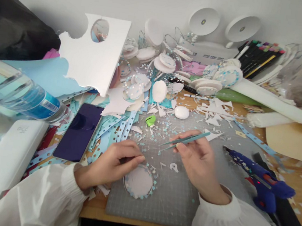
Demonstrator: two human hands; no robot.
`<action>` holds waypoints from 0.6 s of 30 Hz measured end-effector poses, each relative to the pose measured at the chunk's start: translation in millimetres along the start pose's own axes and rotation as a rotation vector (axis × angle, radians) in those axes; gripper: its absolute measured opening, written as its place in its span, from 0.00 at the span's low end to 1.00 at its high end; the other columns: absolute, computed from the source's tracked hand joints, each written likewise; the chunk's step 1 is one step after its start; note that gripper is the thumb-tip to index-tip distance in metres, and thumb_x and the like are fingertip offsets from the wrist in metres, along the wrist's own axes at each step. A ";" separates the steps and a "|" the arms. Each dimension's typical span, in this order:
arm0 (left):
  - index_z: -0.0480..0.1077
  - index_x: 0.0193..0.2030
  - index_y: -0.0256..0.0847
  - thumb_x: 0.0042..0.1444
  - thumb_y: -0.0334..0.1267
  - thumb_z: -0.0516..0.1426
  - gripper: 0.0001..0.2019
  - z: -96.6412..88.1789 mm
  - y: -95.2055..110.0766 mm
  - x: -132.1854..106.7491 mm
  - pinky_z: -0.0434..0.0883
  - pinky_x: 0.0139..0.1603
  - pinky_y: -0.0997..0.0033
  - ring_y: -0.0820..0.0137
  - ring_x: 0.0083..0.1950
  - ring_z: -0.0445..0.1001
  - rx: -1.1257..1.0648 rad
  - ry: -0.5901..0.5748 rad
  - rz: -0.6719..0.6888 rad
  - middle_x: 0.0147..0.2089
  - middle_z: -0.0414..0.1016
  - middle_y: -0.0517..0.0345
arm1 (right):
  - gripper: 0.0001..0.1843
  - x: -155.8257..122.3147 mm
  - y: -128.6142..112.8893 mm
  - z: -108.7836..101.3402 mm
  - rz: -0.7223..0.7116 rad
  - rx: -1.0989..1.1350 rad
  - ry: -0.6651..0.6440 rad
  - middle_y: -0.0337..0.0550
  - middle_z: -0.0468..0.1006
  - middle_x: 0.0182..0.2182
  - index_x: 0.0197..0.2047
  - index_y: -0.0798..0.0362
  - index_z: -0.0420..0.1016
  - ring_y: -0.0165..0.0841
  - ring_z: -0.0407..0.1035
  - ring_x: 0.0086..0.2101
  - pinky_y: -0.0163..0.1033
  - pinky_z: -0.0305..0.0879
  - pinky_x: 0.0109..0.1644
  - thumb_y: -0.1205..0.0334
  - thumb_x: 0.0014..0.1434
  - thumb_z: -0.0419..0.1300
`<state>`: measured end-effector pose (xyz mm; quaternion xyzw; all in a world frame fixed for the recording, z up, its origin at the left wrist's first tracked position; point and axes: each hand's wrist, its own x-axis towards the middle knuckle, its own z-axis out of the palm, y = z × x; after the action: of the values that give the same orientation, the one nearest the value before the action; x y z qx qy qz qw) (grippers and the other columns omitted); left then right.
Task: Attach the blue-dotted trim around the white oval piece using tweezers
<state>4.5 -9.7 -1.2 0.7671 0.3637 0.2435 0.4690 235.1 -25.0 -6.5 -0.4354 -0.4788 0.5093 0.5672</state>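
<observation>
Head view | left hand (113, 162) fingers pressing disc (139, 182) rim on mat (181, 195) | right hand (200, 160) fingers pinching tweezers (185, 140) | best kept steady, tips low over stars.

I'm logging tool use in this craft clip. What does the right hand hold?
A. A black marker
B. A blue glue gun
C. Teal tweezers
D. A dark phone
C: the right hand pinches slim teal metal tweezers, while the blue glue gun lies untouched on the table.

We see a white foam disc (139, 181) rimmed with blue stars, flat on the grey cutting mat (178, 202); above it, teal tweezers (185, 140) tilt.
</observation>
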 end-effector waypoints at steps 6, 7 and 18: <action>0.76 0.40 0.36 0.60 0.37 0.59 0.07 -1.6 2.7 1.3 0.69 0.40 0.71 0.69 0.39 0.72 -0.189 0.134 -0.023 0.37 0.74 0.51 | 0.08 -4.9 -5.0 5.4 -0.105 -0.074 -0.130 0.39 0.79 0.36 0.35 0.46 0.72 0.31 0.75 0.37 0.38 0.75 0.39 0.68 0.55 0.66; 0.76 0.40 0.36 0.59 0.37 0.60 0.07 -1.5 3.2 1.5 0.70 0.39 0.71 0.69 0.38 0.72 -0.240 0.144 -0.030 0.37 0.74 0.52 | 0.08 -5.7 -5.6 6.4 -0.115 -0.096 -0.157 0.40 0.80 0.36 0.35 0.47 0.72 0.32 0.75 0.37 0.38 0.75 0.39 0.68 0.55 0.66; 0.74 0.35 0.36 0.60 0.37 0.59 0.07 -1.7 -0.3 -0.6 0.66 0.35 0.73 0.72 0.34 0.69 -0.269 0.154 -0.040 0.33 0.72 0.54 | 0.08 -10.3 -3.8 11.3 -0.207 -0.228 -0.288 0.42 0.81 0.39 0.34 0.47 0.73 0.33 0.77 0.39 0.38 0.76 0.38 0.69 0.55 0.66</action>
<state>2.8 -9.2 -0.8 0.6690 0.3780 0.3387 0.5430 224.4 -35.6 -2.0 -0.3680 -0.6517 0.4477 0.4893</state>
